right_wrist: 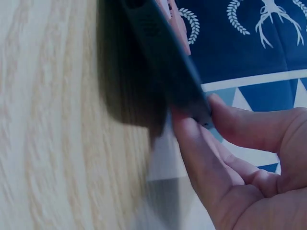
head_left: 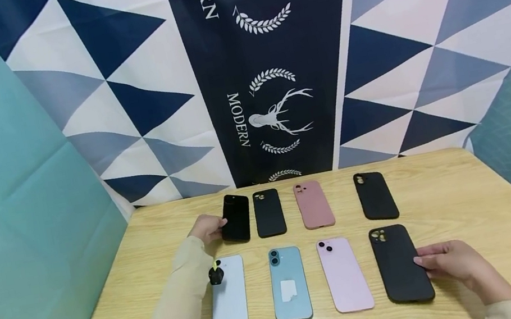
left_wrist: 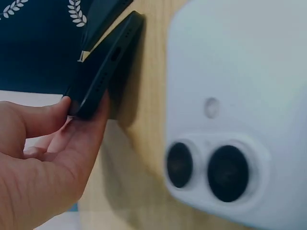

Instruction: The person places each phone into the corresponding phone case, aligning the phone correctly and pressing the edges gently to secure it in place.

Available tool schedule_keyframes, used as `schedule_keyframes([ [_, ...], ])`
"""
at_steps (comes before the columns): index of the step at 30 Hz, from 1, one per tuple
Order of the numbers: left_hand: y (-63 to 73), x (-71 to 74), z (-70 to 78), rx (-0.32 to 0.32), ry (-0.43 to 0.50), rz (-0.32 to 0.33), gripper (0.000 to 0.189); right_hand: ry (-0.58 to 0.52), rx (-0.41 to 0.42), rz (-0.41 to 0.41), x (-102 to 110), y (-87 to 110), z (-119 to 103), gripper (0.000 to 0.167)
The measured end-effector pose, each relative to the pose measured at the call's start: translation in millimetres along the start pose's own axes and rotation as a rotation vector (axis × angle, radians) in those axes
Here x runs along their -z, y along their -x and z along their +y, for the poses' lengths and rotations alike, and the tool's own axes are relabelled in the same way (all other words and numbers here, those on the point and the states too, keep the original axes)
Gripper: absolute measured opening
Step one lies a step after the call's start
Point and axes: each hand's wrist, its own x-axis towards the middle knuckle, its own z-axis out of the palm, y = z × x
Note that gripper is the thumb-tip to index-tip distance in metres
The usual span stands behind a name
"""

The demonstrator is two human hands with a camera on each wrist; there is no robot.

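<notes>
At the left end of the back row, my left hand (head_left: 208, 227) pinches the lower left edge of a glossy black phone (head_left: 236, 219). In the left wrist view this black phone (left_wrist: 108, 67) is tilted, its bottom edge with port and speaker holes showing, thumb on one face and fingers on the other. My right hand (head_left: 452, 258) grips the right edge of a black phone case (head_left: 401, 265) at the right end of the front row. Seen from the right wrist, the black phone case (right_wrist: 168, 67) slants up from the table between thumb and fingers.
The back row also has a black phone case (head_left: 269, 214), a pink case (head_left: 315, 205) and another dark case (head_left: 376, 196). In front lie a white phone (head_left: 230, 295), a blue phone (head_left: 286, 268) and a pale pink phone (head_left: 346, 277). A patterned cloth (head_left: 145, 87) hangs behind the wooden table (head_left: 114, 315).
</notes>
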Motion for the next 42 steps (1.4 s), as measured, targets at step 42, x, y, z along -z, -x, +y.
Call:
schedule_keyframes([
  [42,60.9,23.5,-21.7,0.012,-0.001,0.026,0.038,-0.080,0.077,-0.028,29.3,-28.1,-32.7,0.054],
])
